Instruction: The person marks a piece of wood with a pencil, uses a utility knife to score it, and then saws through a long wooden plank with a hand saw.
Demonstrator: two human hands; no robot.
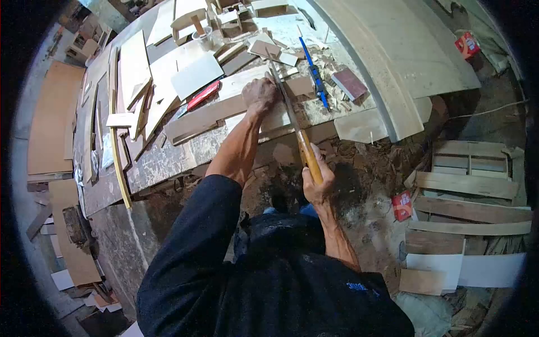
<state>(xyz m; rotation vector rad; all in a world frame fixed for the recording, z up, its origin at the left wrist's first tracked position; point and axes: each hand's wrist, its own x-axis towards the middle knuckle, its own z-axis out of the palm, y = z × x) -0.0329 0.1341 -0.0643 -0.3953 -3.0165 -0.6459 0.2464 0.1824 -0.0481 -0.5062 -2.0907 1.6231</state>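
My right hand (318, 177) is closed round the yellow wooden handle of a long, thin metal tool (288, 105), whose blade points away over the workbench edge. My left hand (260, 95) is closed and presses down beside the blade, on a wooden board (212, 116) at the bench's near edge. What its fingers grip is hidden. A red utility knife (203, 95) lies left of my left hand. Right of the blade are a blue caliper (316, 76) and a reddish-brown block (349, 84).
The workbench (185, 155) carries wood strips, white panels and a clear cup (202, 38). A large curved panel (404, 50) spans the back right. Stacked wooden frames (469, 182) and a red box (401, 206) are at the right. A brown sheet (50, 121) leans at the left.
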